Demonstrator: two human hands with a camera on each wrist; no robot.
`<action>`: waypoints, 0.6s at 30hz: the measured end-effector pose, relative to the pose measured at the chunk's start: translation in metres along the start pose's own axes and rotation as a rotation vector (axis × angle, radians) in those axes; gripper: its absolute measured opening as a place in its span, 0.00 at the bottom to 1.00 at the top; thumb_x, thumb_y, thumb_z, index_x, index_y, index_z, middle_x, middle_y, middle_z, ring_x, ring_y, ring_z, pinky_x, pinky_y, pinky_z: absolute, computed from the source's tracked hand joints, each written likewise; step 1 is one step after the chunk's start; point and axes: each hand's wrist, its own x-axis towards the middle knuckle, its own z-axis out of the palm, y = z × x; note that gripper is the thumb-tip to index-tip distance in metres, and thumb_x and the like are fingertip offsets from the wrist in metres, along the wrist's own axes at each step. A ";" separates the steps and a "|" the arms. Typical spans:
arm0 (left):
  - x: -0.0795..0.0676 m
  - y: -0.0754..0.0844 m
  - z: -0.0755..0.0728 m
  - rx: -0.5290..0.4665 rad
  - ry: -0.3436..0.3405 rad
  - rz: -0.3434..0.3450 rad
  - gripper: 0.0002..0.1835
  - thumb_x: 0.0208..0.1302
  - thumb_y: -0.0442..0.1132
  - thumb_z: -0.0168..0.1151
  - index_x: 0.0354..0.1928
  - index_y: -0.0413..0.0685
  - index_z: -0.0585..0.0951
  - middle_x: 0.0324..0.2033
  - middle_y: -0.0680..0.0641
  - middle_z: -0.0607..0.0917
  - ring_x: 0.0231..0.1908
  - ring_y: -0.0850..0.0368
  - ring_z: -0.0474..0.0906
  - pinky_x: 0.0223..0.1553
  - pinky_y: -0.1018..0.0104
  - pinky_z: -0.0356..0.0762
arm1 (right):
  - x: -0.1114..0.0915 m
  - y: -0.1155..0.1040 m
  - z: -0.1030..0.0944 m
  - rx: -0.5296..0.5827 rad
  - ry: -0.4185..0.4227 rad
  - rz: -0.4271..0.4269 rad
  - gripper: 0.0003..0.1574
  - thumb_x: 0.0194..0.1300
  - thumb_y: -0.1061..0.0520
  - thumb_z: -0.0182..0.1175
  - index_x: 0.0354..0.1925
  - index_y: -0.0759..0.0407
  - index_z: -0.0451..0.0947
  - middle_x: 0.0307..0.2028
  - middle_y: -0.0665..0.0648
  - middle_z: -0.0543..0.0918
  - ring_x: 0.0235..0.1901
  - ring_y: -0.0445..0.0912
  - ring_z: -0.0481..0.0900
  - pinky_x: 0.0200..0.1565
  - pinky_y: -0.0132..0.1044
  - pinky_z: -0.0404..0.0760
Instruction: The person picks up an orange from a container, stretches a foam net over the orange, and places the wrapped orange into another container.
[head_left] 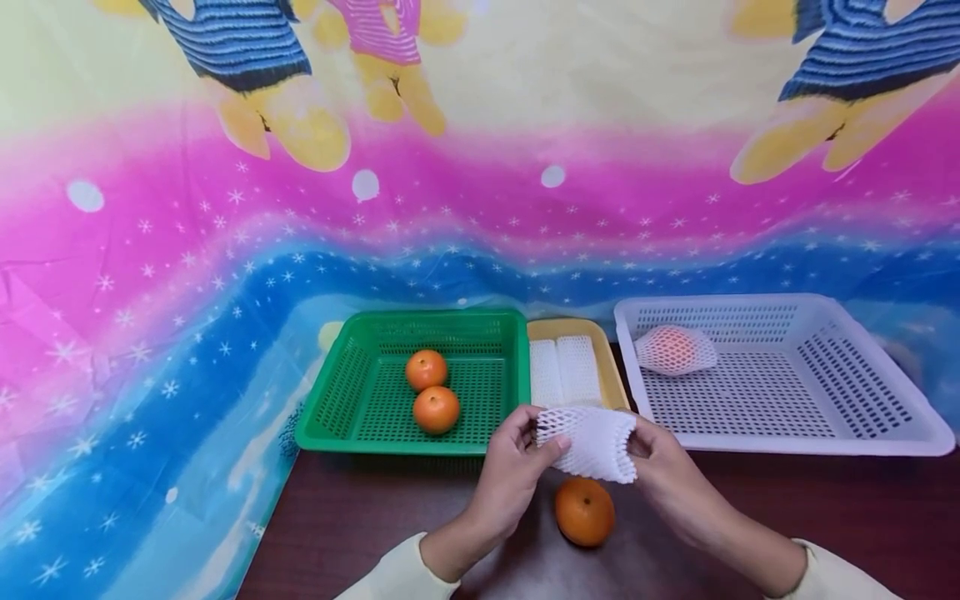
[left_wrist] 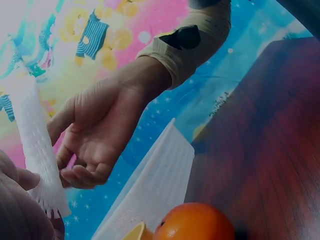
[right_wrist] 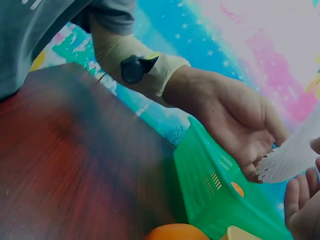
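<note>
A person's left hand [head_left: 513, 471] pinches the left end of a white foam net sleeve [head_left: 588, 443], its thumb on the near face and its fingers behind. Their right hand [head_left: 667, 471] grips the right end of the same sleeve, so both hands are clamped on it and it stretches between them, raised above the dark, reddish-brown worktop [head_left: 360, 517]. Pale cuffs [head_left: 408, 567] cover both wrists. Just on the near side of the sleeve, between the two forearms, a single bare orange [head_left: 585, 515] sits on the worktop, the dark spot on its skin facing up. Beyond the hands, in the middle, lies a yellow tray [head_left: 613, 367] holding more white foam sleeves [head_left: 577, 371], laid flat in two columns side by side. To the left, next to the tray, stands a green basket [head_left: 412, 447] with slotted walls; inside it two oranges [head_left: 436, 410] rest close together, one nearer than the other. To the right, a larger white basket [head_left: 750, 443] holds one orange in a foam net [head_left: 675, 350], lying toward its far left corner. At the far side hangs a bright cloth [head_left: 487, 200] of pink, blue and cream, printed with snowflakes and yellow bears in striped tops.
</note>
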 end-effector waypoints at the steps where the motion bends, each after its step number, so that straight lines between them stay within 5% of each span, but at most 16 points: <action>1: 0.000 0.000 0.000 0.007 -0.010 0.010 0.17 0.65 0.30 0.68 0.52 0.30 0.76 0.46 0.43 0.83 0.44 0.59 0.79 0.45 0.74 0.81 | 0.001 0.000 -0.001 0.018 -0.021 0.020 0.30 0.69 0.68 0.57 0.65 0.77 0.62 0.52 0.47 0.83 0.51 0.37 0.81 0.50 0.31 0.83; 8: 0.002 -0.007 0.000 0.113 -0.066 0.081 0.14 0.61 0.24 0.65 0.49 0.24 0.79 0.44 0.40 0.82 0.41 0.67 0.78 0.45 0.77 0.78 | 0.007 -0.002 -0.002 0.023 -0.066 0.212 0.42 0.68 0.58 0.67 0.73 0.66 0.60 0.61 0.55 0.78 0.58 0.41 0.79 0.58 0.31 0.78; 12: 0.002 -0.010 -0.002 0.169 -0.056 0.113 0.12 0.58 0.23 0.67 0.44 0.24 0.80 0.42 0.35 0.82 0.37 0.68 0.77 0.41 0.78 0.75 | 0.007 0.002 -0.005 0.022 -0.084 0.212 0.43 0.67 0.59 0.69 0.73 0.66 0.61 0.60 0.54 0.79 0.57 0.41 0.78 0.57 0.31 0.77; 18: 0.003 -0.009 -0.008 0.194 -0.084 0.091 0.13 0.62 0.30 0.71 0.46 0.28 0.83 0.42 0.37 0.84 0.38 0.67 0.79 0.40 0.79 0.78 | 0.007 0.007 -0.015 0.061 -0.170 0.205 0.32 0.68 0.62 0.65 0.66 0.69 0.67 0.51 0.51 0.84 0.52 0.42 0.81 0.57 0.30 0.77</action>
